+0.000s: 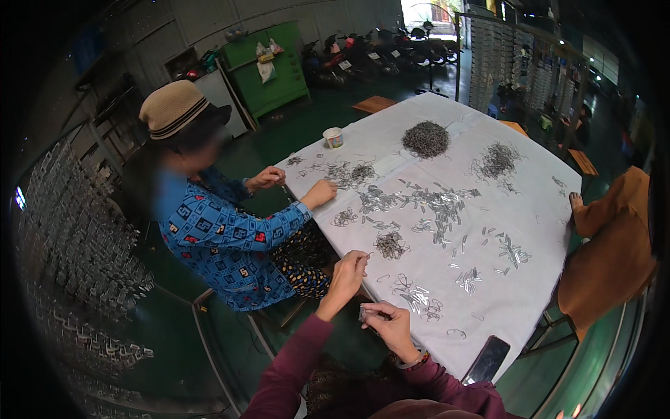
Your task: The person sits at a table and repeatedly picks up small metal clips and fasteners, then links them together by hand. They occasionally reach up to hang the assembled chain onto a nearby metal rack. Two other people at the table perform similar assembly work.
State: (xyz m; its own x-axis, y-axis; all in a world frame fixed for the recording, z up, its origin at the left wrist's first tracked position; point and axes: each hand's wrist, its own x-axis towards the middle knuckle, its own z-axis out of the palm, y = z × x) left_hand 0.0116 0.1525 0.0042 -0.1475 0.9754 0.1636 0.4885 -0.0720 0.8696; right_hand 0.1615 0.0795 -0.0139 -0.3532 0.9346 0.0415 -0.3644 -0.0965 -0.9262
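My left hand (347,279) is at the table's near left edge, its fingers pinched on a small bent wire hook (370,255). Lower and to the right, my right hand (392,327) is closed on a small shiny metal piece (362,313), partly hidden by the fingers. A tangled heap of wire hooks (391,244) lies just beyond my left hand. To the right of it are loose hooks (403,282) and a small cluster of flat silver strips (417,299).
A white-covered table (516,209) bears scattered silver strips (440,206), a dark heap of small parts (426,140), a paper cup (333,137) and a phone (487,359). At the left, a co-worker in a blue patterned shirt (230,244) handles hooks. Hanging racks (84,237) stand behind.
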